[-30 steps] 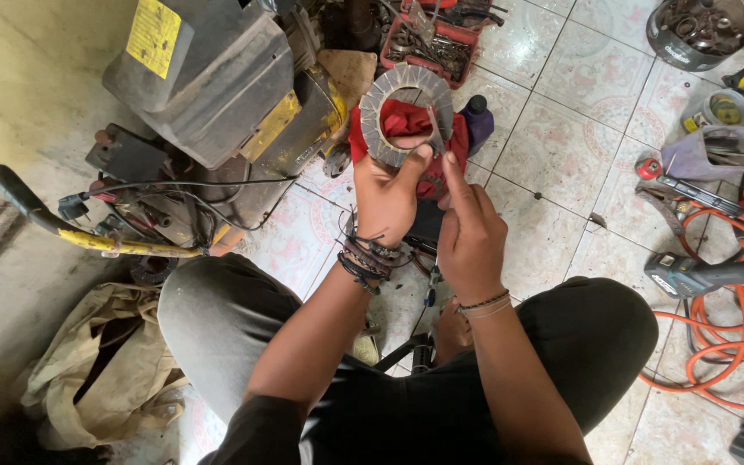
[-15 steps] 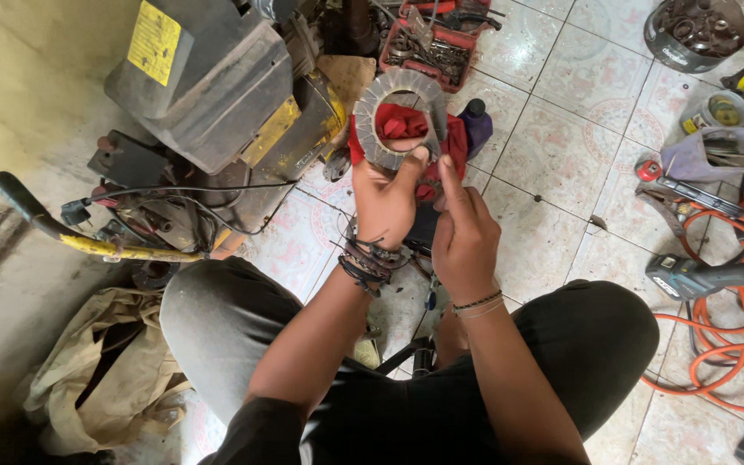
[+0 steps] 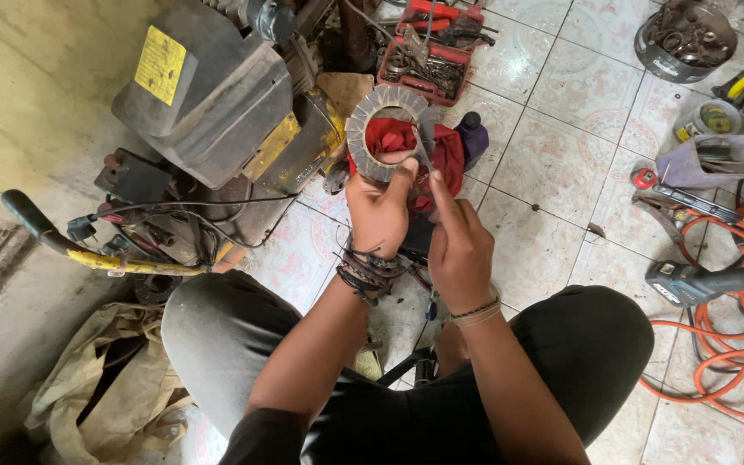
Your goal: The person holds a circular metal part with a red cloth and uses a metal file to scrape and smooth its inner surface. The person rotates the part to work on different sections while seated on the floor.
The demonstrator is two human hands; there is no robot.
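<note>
Ring-shaped slotted metal core (image 3: 383, 129) held upright above red cloth (image 3: 441, 155) and tiled floor (image 3: 553, 172); left hand (image 3: 378, 211) fingers clamped on lower rim; right hand (image 3: 458, 250) fingers pinching thin strip (image 3: 421, 153) at inner edge

Just the one camera here, strapped to the person's head and pointing almost straight down. It sits close above the left hand (image 3: 378, 213) and right hand (image 3: 458, 250), with the knees filling the bottom edge. The tiled floor (image 3: 553, 164) spreads out toward the top and right, and a concrete strip runs along the left.
</note>
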